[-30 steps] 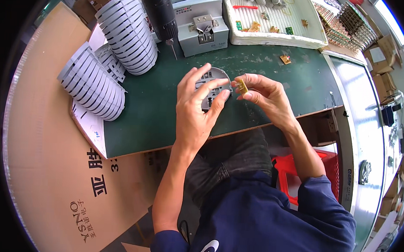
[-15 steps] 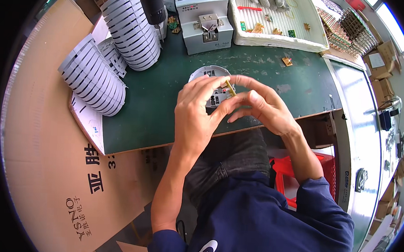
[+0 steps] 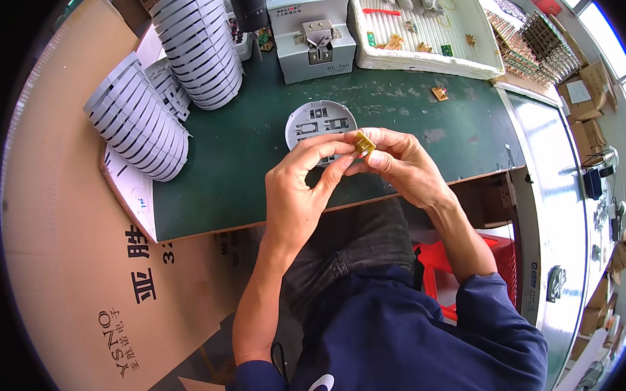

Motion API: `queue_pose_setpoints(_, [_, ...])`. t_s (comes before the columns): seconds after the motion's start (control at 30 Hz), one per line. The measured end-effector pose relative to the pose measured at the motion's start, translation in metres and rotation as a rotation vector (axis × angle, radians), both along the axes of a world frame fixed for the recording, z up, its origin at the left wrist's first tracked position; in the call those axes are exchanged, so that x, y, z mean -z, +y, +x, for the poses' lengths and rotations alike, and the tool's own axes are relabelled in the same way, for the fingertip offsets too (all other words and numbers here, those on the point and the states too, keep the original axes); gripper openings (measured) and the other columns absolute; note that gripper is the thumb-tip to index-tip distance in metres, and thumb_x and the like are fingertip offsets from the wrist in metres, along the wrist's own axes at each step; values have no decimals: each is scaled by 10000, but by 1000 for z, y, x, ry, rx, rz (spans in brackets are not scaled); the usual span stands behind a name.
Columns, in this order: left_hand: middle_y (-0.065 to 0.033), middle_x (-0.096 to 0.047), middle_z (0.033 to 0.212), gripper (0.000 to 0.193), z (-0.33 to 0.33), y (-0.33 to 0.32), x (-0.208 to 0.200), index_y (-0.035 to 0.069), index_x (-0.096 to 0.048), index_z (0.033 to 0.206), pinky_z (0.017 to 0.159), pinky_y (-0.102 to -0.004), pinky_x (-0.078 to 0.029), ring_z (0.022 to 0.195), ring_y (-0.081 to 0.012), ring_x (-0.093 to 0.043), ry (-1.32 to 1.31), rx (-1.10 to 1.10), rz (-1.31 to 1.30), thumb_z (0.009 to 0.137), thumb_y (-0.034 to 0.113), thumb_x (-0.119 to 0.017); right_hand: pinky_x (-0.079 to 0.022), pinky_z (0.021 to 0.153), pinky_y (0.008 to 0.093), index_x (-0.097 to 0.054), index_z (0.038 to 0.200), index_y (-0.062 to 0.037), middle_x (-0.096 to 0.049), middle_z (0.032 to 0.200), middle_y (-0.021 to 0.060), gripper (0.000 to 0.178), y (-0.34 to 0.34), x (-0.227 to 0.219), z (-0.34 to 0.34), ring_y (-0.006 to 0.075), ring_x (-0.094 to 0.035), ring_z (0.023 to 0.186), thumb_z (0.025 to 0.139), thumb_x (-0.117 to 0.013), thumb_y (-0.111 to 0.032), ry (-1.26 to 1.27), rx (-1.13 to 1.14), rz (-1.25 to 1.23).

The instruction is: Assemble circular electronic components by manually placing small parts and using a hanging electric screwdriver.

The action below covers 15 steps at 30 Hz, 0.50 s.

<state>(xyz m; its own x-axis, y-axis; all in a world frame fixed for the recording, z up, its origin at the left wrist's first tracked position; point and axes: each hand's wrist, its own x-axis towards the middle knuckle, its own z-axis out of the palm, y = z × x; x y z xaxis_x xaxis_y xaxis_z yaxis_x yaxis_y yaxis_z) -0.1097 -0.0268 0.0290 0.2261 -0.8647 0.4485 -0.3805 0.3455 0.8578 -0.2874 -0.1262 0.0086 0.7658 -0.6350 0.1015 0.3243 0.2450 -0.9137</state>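
A small yellow circuit board (image 3: 364, 144) is held up between my two hands over the front part of the workbench. My right hand (image 3: 413, 173) pinches it from the right with thumb and fingers. On its other side, the fingertips of my left hand (image 3: 296, 188) close on its edge. Something small and red shows low on the board, too small to name. Just beyond my left fingers, a round, light grey plastic housing (image 3: 299, 120) lies on the green bench, its slots and cutouts facing up. My left fingers cover its near edge.
Two stacks of round grey housings (image 3: 138, 118) lean at the left. A grey machine (image 3: 314, 49) stands behind the round housing, near a dark upright tool (image 3: 247, 7). At the back right, a white foam tray (image 3: 430, 64) holds small boards and gloves. Another board (image 3: 440, 94) lies loose.
The board has turned from edge-on to show its face. My hands have lowered slightly and drawn closer together around it, uncovering more of the round housing.
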Motion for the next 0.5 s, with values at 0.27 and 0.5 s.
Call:
queue_pose_setpoints(0.27, [-80, -765, 1103, 133, -4, 5, 4, 2, -750, 1060, 909, -312, -551, 997, -160, -702, -24, -69, 15, 934, 41, -733, -538, 1034, 349, -679, 1271, 9, -710, 1219, 86, 362, 0, -5, 0, 168, -666, 1128, 949, -735, -145, 153, 30, -139])
queue_pose_setpoints(0.5, [-95, -742, 1119, 206, 10, -1, 9, 36, -738, 1107, 863, -335, -549, 984, -207, -698, 54, -195, -51, 912, 91, -773, -518, 1033, 312, -676, 1263, 16, -719, 1191, 77, 334, -19, -33, 13, 147, -655, 1126, 946, -721, -80, 230, 119, -418])
